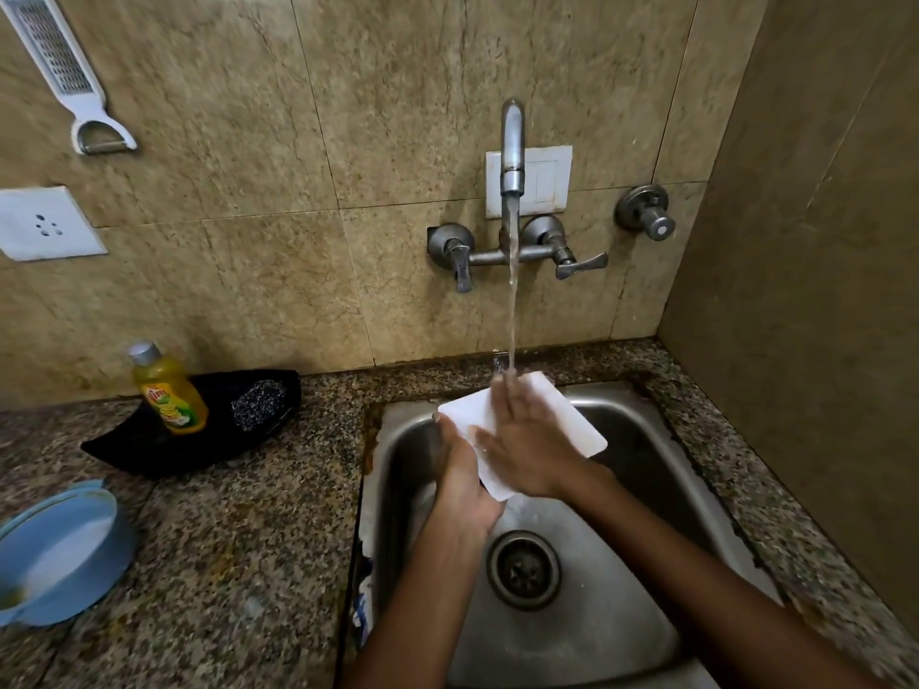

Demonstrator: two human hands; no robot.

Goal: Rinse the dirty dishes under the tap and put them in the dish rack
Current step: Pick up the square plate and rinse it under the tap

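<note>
You are holding a white square plate (557,415) over the steel sink (646,489), right under the tap (512,156), and the water (512,300) is running down onto its far edge. Your left hand (465,482) is gripping the plate at its left side: the fingers (442,440) are curling around the edge, closed on it, though the fingertips behind the plate are hidden. Your right hand (527,440) is lying flat on the upper face of the plate with the fingers stretched out and a little spread, pressing on the surface and not grasping anything; the stream is falling on these fingertips. The plate is tilting, with its right corner pointing toward the right wall of the sink. Below your hands, the drain (523,569) is showing in the sink bottom.

On the granite counter (238,514) to the left, a yellow soap bottle (169,390) and a steel scrubber (258,402) are resting in a black dish (149,450). Nearer to you, at the left edge, a blue bowl (59,549) is standing. On the tiled wall, a white grater (64,77) is hanging above a socket (45,223).
</note>
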